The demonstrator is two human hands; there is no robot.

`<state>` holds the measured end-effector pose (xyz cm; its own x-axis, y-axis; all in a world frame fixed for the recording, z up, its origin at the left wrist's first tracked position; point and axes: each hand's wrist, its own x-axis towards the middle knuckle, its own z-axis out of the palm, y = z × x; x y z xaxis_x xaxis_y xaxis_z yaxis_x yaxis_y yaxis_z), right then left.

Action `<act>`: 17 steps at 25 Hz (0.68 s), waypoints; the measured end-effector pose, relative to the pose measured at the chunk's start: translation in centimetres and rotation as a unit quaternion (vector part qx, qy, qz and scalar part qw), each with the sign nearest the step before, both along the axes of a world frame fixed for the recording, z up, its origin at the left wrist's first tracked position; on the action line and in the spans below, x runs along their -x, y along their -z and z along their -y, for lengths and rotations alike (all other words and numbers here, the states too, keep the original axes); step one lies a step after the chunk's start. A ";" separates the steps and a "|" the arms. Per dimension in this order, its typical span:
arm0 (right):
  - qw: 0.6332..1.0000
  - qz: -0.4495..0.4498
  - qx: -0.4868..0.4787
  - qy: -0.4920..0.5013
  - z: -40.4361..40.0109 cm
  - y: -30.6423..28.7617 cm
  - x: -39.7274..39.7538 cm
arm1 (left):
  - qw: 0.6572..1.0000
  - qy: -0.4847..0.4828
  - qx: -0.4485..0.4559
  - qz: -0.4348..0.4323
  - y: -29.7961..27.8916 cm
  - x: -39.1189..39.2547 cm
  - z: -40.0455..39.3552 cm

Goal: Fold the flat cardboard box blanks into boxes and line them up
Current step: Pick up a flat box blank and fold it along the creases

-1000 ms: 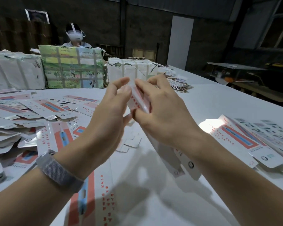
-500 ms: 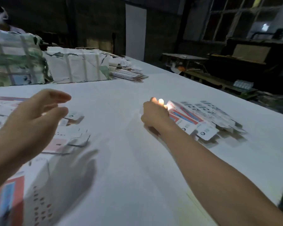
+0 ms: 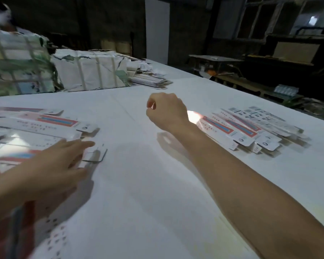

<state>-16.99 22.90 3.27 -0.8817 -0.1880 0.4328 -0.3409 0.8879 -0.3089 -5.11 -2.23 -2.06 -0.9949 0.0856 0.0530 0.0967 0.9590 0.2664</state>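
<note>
Left hand (image 3: pixel 58 161) lies flat, fingers straight, on the flat blanks (image 3: pixel 45 126) spread under and beyond it on the bench (image 3: pixel 157 193). Right hand (image 3: pixel 166 111) hangs curled, holding nothing, folded boxes (image 3: pixel 251 129) just to its right. Blanks prob. light, thin, slick card; best pinched at an edge or tab.

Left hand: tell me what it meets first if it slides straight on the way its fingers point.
The left hand points right and away; its fingertips sit at a small white flap. Beyond that, bare table as far as visible, though depth is unclear.
</note>
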 end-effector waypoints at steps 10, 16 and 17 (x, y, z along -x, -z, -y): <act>0.974 -0.064 0.092 -0.197 5.6 -1.2 -6.0 | 0.966 0.099 0.221 -0.089 -1.4 -2.0 -1.0; 0.971 -0.099 0.100 -0.192 5.6 -0.9 -5.8 | 0.954 0.036 0.268 -0.131 -1.7 -1.9 -3.2; 0.971 -0.104 0.104 -0.190 5.6 -0.9 -5.8 | 0.949 0.030 0.262 -0.172 -2.0 -2.1 -3.4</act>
<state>-11.17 17.33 4.18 -0.6551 -0.3723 0.6574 -0.7058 0.6120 -0.3568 -3.05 1.15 -0.04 -0.9190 0.2466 0.3076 0.1511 0.9409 -0.3030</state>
